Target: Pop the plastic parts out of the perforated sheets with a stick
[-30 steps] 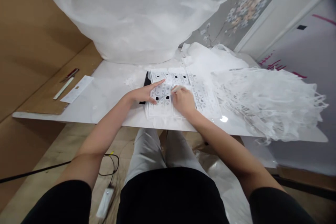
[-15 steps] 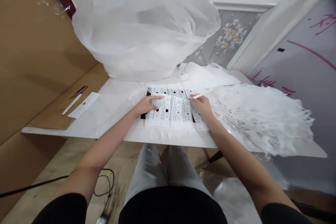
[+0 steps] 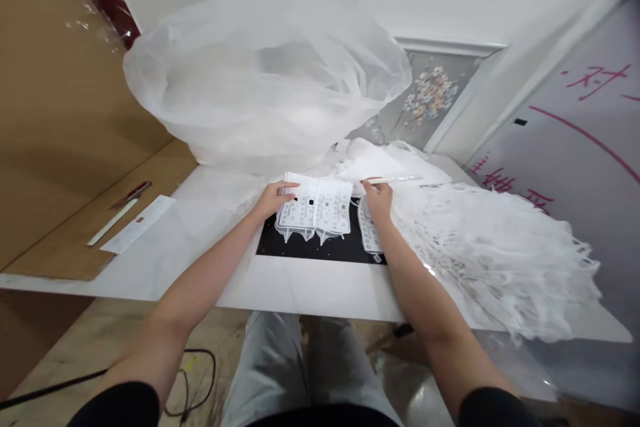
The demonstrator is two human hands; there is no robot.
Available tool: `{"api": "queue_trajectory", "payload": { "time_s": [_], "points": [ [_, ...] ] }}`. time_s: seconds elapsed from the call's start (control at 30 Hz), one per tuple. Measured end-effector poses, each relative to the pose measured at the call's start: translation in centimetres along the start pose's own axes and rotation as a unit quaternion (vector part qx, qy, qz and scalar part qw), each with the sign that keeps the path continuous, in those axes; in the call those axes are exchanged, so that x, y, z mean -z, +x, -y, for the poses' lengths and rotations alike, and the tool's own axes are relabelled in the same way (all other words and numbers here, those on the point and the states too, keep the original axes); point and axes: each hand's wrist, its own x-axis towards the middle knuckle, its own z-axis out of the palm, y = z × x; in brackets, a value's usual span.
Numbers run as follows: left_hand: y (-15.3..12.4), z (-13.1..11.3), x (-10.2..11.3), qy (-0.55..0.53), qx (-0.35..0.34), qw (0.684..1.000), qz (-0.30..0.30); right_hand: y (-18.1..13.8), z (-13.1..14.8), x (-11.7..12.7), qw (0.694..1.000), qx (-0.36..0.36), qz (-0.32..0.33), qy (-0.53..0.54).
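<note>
My left hand (image 3: pixel 275 199) is closed on the left edge of a thin white printed sheet (image 3: pixel 333 207), with rows of small grey marks and dark squares. The sheet is lifted at an angle over a black mat (image 3: pixel 295 248), pointed tabs hanging from its lower edge. My right hand (image 3: pixel 379 200) grips a slim white stick (image 3: pixel 400 179), which points out to the right. Under that hand, a second printed piece (image 3: pixel 369 233) lies at the mat's right side. A small white scrap (image 3: pixel 377 258) rests just below it.
A big translucent white bag (image 3: pixel 270 87) bulges behind the mat. Tangled white strips (image 3: pixel 500 253) heap up on the right. At left, cardboard (image 3: pixel 65 250) carries a red cutter (image 3: pixel 135 192) and a pale strip (image 3: pixel 114 221), with a white card (image 3: pixel 139 223) beside them.
The printed sheet has come up off the mat in my left hand, baring black surface below and right of it. The right-hand piece now lies apart from it. The view has shifted slightly.
</note>
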Motion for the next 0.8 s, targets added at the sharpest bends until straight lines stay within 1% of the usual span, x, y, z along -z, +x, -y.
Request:
{"api": "queue_trajectory", "payload": {
  "time_s": [0.03,0.1,0.13,0.17,0.23,0.3,0.33,0.37,0.4,0.43,0.5,0.57,0.63,0.7,0.8],
  "points": [
    [-0.3,0.0,0.4,-0.026,0.014,0.999,0.025,0.0,0.3,0.3,1.0,0.003,-0.028,-0.006],
    [-1.1,-0.3,1.2,-0.075,0.044,0.99,0.111,-0.4,1.4,1.1,0.997,0.028,-0.064,-0.016],
    [-1.4,-0.6,1.6,-0.09,0.054,0.981,0.16,-0.8,2.3,1.3,0.997,0.046,-0.06,-0.01],
    [-1.6,-0.9,2.0,-0.09,0.059,0.973,0.204,-1.4,3.4,1.4,0.997,0.059,-0.043,0.005],
    [-1.7,-1.5,2.6,-0.056,0.051,0.964,0.256,-3.2,6.1,0.9,0.997,0.051,0.026,0.056],
    [-1.5,-1.8,2.8,-0.012,0.042,0.96,0.276,-5.8,8.9,-0.5,0.986,0.012,0.117,0.118],
    [-1.4,-1.9,2.8,0.007,0.039,0.958,0.283,-7.2,10.1,-1.5,0.975,0.001,0.172,0.138],
    [-1.3,-1.9,2.8,0.023,0.036,0.956,0.29,-8.7,11.1,-2.5,0.962,0.006,0.231,0.149],
    [-1.2,-1.8,2.8,0.034,0.031,0.954,0.296,-10.0,11.8,-3.4,0.948,0.023,0.282,0.148],
    [-1.1,-1.7,2.8,0.041,0.024,0.952,0.301,-11.0,12.3,-4.3,0.937,0.049,0.32,0.132],
    [-1.0,-1.5,2.9,0.052,0.01,0.949,0.312,-12.4,12.4,-5.5,0.917,0.095,0.377,0.085],
    [-1.0,-1.4,3.2,0.07,0.01,0.944,0.323,-12.8,11.9,-5.9,0.908,0.112,0.402,0.043],
    [-1.1,-1.6,3.5,0.098,0.02,0.939,0.329,-12.6,11.2,-5.9,0.909,0.108,0.402,0.022],
    [-1.3,-1.8,3.7,0.117,0.023,0.936,0.332,-12.3,10.7,-5.8,0.913,0.104,0.394,0.018],
    [-1.4,-2.1,3.9,0.123,0.01,0.93,0.347,-12.1,10.6,-5.7,0.91,0.108,0.4,0.017]
  ]
}}
